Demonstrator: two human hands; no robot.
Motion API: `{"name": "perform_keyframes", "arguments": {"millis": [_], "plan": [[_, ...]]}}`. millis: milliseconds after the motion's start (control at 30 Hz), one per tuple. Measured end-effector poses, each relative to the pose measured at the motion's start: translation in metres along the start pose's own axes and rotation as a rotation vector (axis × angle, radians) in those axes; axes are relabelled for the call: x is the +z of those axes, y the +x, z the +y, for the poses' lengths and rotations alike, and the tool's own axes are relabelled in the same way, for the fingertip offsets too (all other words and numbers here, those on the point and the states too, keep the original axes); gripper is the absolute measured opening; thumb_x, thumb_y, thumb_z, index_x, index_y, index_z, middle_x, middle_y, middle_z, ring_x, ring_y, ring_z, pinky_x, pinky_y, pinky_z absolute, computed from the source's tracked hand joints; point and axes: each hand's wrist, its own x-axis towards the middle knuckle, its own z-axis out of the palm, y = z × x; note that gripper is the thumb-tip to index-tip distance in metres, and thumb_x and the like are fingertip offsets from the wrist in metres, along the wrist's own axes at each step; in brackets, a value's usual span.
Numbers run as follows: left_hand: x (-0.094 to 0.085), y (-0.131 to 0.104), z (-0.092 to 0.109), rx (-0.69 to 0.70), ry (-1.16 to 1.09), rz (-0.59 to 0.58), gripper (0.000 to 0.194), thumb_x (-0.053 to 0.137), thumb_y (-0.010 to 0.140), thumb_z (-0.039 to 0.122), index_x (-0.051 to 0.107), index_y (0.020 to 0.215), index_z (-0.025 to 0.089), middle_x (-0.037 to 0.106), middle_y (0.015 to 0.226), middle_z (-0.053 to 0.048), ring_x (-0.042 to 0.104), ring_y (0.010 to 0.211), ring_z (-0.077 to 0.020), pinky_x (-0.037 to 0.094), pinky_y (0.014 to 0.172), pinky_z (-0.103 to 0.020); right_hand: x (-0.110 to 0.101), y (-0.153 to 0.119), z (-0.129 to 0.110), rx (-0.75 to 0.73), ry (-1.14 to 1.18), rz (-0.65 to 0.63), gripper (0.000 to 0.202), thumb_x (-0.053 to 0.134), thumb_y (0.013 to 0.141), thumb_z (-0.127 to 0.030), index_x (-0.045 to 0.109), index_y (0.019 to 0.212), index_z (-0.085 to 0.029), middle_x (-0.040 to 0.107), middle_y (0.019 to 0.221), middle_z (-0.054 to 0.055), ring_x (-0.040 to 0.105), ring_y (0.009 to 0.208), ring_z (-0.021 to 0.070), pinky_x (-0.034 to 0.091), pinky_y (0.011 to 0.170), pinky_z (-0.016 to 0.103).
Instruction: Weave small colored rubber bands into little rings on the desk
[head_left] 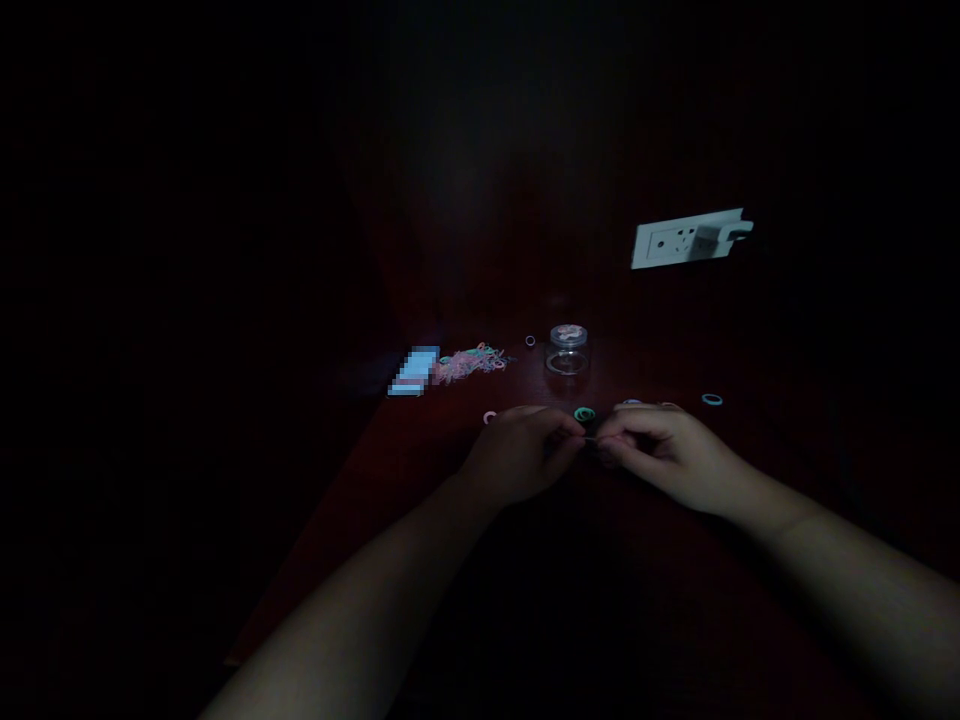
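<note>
My left hand (525, 450) and my right hand (667, 455) meet fingertip to fingertip above the dark red table. Between their pinched thumbs and forefingers runs a small thin band (590, 439), its colour hard to tell in the dim light. Just beyond the fingertips lie green rings (584, 414). A pink ring (490, 418) shows past the back of my left hand. Partly hidden behind my right hand is a bluish ring (632, 403), and a teal ring (712, 399) lies farther right.
A heap of colourful bands (472, 363) lies beside a lit phone (414, 371) at the table's left edge. A clear lidded jar (568, 352) stands behind the hands, with a small ring (530, 341) to its left. A wall socket (686, 240) holds a white plug.
</note>
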Motion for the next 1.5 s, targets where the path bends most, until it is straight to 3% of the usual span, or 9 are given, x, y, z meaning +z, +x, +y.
{"name": "perform_keyframes", "arguments": {"millis": [867, 1067, 1500], "plan": [[-0.0045, 0.0009, 0.007, 0.019, 0.033, -0.06, 0.015, 0.054, 0.093, 0.026, 0.069, 0.093, 0.024, 0.074, 0.091, 0.002, 0.066, 0.081, -0.0154, 0.049, 0.083, -0.032, 0.0015, -0.0009, -0.0044, 0.078, -0.05, 0.0, 0.018, 0.057, 0.091, -0.032, 0.067, 0.086, -0.018, 0.058, 0.07, 0.001, 0.052, 0.063, 0.0141, 0.043, 0.058, 0.027], [-0.0064, 0.0016, 0.0088, 0.02, 0.032, -0.087, 0.014, 0.054, 0.093, 0.025, 0.068, 0.093, 0.023, 0.075, 0.092, 0.001, 0.066, 0.083, -0.0166, 0.05, 0.083, -0.032, 0.0015, 0.0002, -0.0036, 0.037, -0.05, -0.005, 0.022, 0.056, 0.092, -0.031, 0.065, 0.076, -0.019, 0.054, 0.063, 0.0, 0.05, 0.059, 0.0135, 0.04, 0.057, 0.027], [-0.0067, 0.001, 0.0078, 0.004, 0.043, -0.081, 0.014, 0.055, 0.093, 0.026, 0.068, 0.094, 0.023, 0.074, 0.094, 0.001, 0.066, 0.083, -0.0163, 0.049, 0.082, -0.033, 0.0019, -0.0004, -0.0014, 0.061, -0.056, 0.0, 0.022, 0.055, 0.093, -0.033, 0.066, 0.081, -0.018, 0.062, 0.069, 0.003, 0.055, 0.063, 0.0149, 0.044, 0.059, 0.028]]}}
